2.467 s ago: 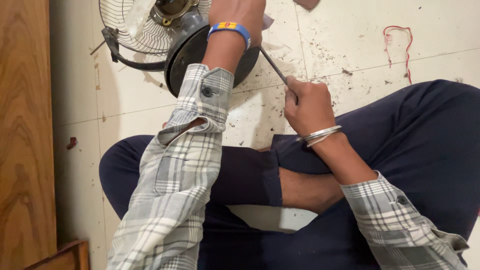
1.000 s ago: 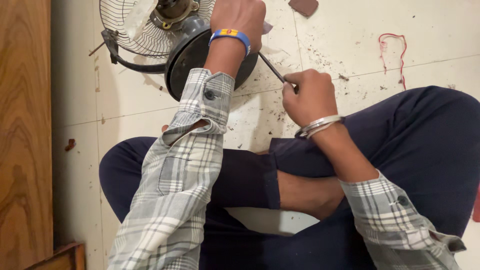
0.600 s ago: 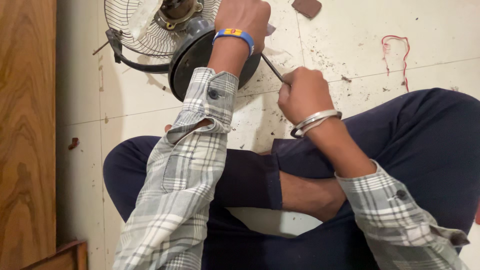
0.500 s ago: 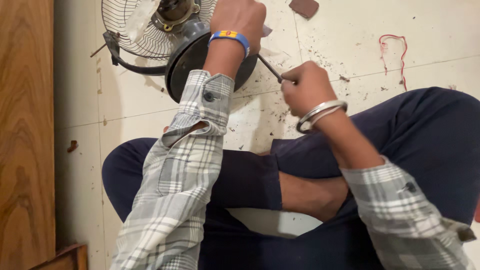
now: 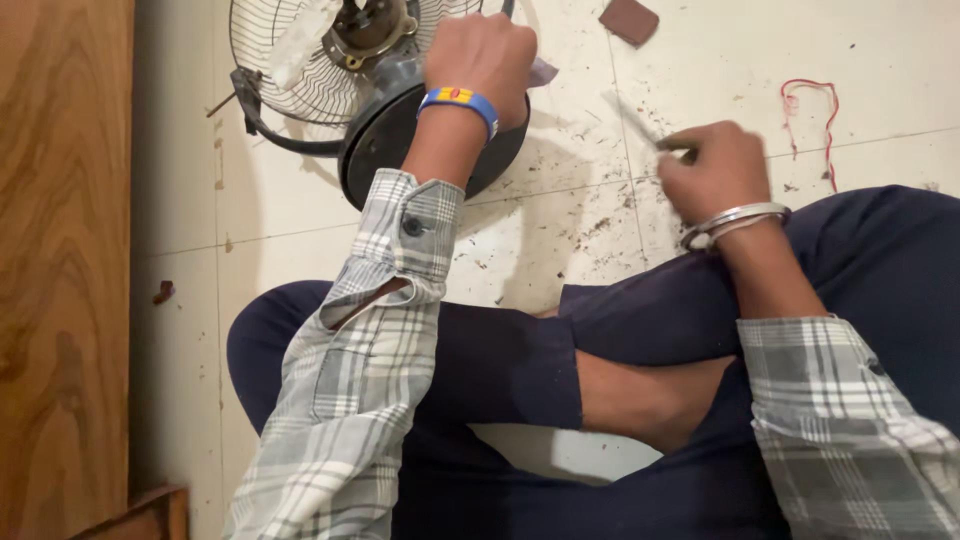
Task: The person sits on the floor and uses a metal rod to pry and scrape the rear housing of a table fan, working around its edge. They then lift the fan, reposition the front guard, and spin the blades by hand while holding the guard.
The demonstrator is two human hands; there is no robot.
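Observation:
I sit cross-legged on a white tiled floor. A table fan lies on it at the top, with a wire grille, a bare motor hub and a round black base. My left hand, with a blue wristband, rests on top of the fan body and grips it. To the right, my right hand, with metal bangles, is closed around a screwdriver. Its thin blurred shaft points up-left and its tip is off the fan.
A wooden panel runs down the left side. A brown tile shard and a red string lie on the dirty floor at the upper right. My dark trousers fill the lower frame.
My right hand has pulled the screwdriver away from the fan, moving right. My left hand stays on the fan body.

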